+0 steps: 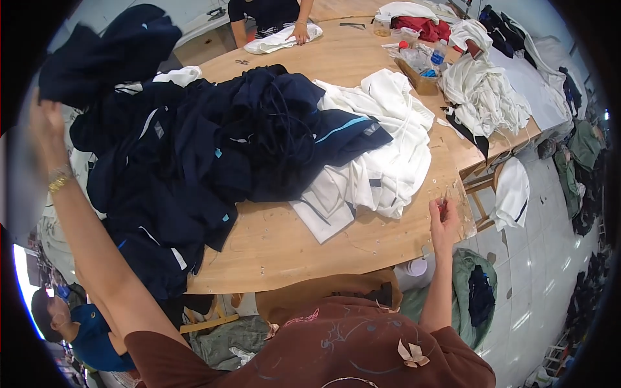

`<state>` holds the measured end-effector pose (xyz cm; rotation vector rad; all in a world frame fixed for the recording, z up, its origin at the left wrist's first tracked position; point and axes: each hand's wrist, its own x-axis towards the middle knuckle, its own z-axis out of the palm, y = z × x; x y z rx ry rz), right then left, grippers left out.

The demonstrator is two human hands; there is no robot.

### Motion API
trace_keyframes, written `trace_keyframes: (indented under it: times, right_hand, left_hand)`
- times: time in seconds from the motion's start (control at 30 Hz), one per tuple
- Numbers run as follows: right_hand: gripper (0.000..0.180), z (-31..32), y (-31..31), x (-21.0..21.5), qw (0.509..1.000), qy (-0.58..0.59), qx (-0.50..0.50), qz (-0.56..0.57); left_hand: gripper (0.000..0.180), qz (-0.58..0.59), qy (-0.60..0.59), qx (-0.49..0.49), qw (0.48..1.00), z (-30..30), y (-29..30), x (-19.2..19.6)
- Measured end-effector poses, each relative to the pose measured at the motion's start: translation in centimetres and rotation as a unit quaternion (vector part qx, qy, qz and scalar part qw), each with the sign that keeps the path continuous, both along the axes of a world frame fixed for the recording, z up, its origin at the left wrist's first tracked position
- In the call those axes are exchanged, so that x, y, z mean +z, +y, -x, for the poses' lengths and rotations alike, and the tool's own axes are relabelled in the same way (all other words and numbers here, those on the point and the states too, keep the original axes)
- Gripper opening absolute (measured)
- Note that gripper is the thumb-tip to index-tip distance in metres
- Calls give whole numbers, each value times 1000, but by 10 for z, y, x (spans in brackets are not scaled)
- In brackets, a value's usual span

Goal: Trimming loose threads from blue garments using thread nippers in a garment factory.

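Note:
My left hand (48, 126) is raised at the far left, its fingers closed on the edge of a navy garment (113, 55) that hangs in the air above the pile. Under it, a big heap of navy garments (187, 142) with light blue and white trim covers the table's left and middle. White garments (381, 139) lie against the heap's right side. Near the table's right edge, my right hand (443, 223) is closed around small thread snips (443, 200), with thin points up and a bit of red showing; the rest is hidden in the fingers.
The wooden table (272, 249) has a box of small items (417, 77), a bottle (438, 53) and white cloth strips (482, 94) at far right. Across it, a person's hand (301, 32) rests on white cloth. Another person (84, 330) is at lower left. A stool (479, 204) stands right.

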<state>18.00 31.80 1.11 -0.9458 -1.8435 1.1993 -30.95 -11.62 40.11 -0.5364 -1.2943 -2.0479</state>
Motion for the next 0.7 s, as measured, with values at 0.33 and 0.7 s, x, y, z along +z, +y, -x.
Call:
trace_keyframes:
  times: [0.33,0.7]
  right_hand:
    - [22,30,-27,-2,997,-6,63,-37]
    - [22,-3,-20,-11,997,-53,0,-57]
  left_hand:
    - [16,521,-42,-119,844,-104,181,-255]
    - [8,704,175,170,667,-94,228,-346]
